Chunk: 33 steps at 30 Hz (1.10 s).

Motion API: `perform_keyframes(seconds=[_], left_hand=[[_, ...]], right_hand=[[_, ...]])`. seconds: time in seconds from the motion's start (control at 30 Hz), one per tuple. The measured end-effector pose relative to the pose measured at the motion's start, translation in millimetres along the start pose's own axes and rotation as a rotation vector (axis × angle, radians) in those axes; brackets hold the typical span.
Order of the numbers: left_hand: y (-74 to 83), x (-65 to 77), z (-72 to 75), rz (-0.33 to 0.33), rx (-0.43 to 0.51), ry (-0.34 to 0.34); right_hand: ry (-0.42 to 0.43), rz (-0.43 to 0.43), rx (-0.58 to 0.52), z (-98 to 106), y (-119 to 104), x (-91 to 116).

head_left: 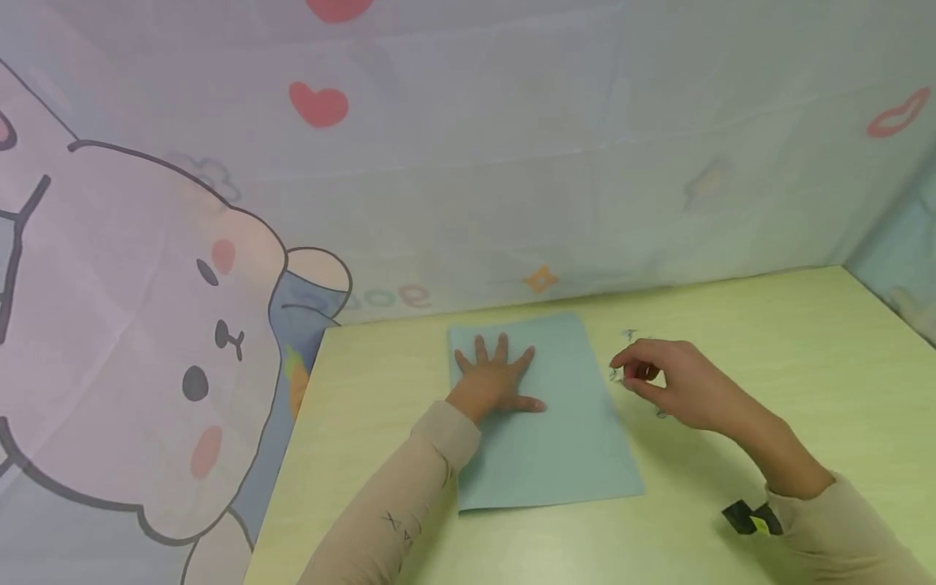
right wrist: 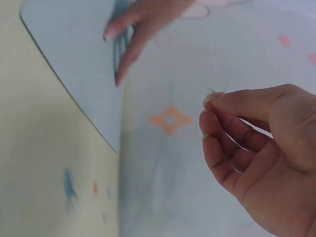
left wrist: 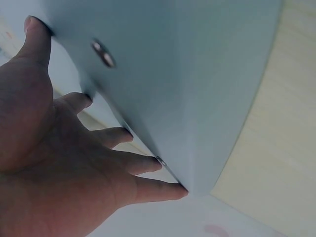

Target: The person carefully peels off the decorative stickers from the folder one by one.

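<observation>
A flat pale blue folder lies on the table. My left hand rests on its upper left part with fingers spread; in the left wrist view the fingertips touch along its edge, near a small shiny metal fitting. To the right of the folder, my right hand hovers over the table. Its thumb and index finger pinch a tiny, thin, clear sticker with a green mark, while the other fingers stay curled. What is printed on it is too small to make out.
Small coloured marks, blue and red, lie on the table right of the folder, partly behind my right hand in the head view. A cloth printed with a cartoon rabbit hangs along the back and left. A black device sits at my right wrist.
</observation>
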<state>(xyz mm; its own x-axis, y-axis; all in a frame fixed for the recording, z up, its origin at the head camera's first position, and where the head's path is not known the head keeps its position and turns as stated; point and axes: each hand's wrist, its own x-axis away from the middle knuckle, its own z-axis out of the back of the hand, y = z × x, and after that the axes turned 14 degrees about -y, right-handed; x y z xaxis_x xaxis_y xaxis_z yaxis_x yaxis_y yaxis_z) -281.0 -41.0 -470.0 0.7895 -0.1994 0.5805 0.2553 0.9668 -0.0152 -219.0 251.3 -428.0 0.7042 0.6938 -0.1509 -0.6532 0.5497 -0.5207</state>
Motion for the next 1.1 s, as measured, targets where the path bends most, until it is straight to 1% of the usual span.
perform_keyframes(seconds=[0.1, 0.2, 0.23, 0.3, 0.37, 0.43, 0.57, 0.67, 0.77, 0.93, 1.0, 1.1], left_hand=[[0.3, -6.1, -0.1, 0.002, 0.004, -0.007], [1.0, -1.4, 2.0, 0.008, 0.007, -0.011], [1.0, -1.3, 2.4, 0.005, 0.011, -0.009], [2.3, 3.5, 5.4, 0.002, 0.011, -0.001], [3.2, 4.1, 5.6, -0.003, 0.014, 0.008], [3.6, 2.8, 4.9, -0.006, 0.022, 0.003], [3.8, -1.7, 1.6, -0.005, 0.035, -0.01], [3.3, -2.5, 0.9, -0.006, 0.041, -0.006], [3.4, -1.1, 0.5, -0.005, 0.044, -0.006], [5.0, 5.9, 1.9, 0.006, 0.036, -0.007], [4.9, 5.8, 1.8, 0.007, 0.032, 0.0], [3.3, 0.2, 0.0, 0.003, 0.033, -0.011]], right_hand=[[0.077, 0.003, 0.033, 17, 9, 9], [0.127, 0.006, 0.04, 30, 13, 16], [0.138, 0.0, 0.034, 33, 14, 18], [0.162, -0.018, 0.038, 41, 16, 21], [0.18, -0.037, 0.048, 47, 18, 25], [0.193, -0.054, 0.072, 51, 23, 30], [0.209, -0.1, 0.091, 58, 34, 40], [0.221, -0.132, 0.098, 62, 42, 45], [0.227, -0.143, 0.102, 64, 50, 48], [0.23, -0.15, 0.11, 65, 63, 52], [0.227, -0.16, 0.108, 65, 67, 54], [0.212, -0.192, 0.082, 65, 72, 56]])
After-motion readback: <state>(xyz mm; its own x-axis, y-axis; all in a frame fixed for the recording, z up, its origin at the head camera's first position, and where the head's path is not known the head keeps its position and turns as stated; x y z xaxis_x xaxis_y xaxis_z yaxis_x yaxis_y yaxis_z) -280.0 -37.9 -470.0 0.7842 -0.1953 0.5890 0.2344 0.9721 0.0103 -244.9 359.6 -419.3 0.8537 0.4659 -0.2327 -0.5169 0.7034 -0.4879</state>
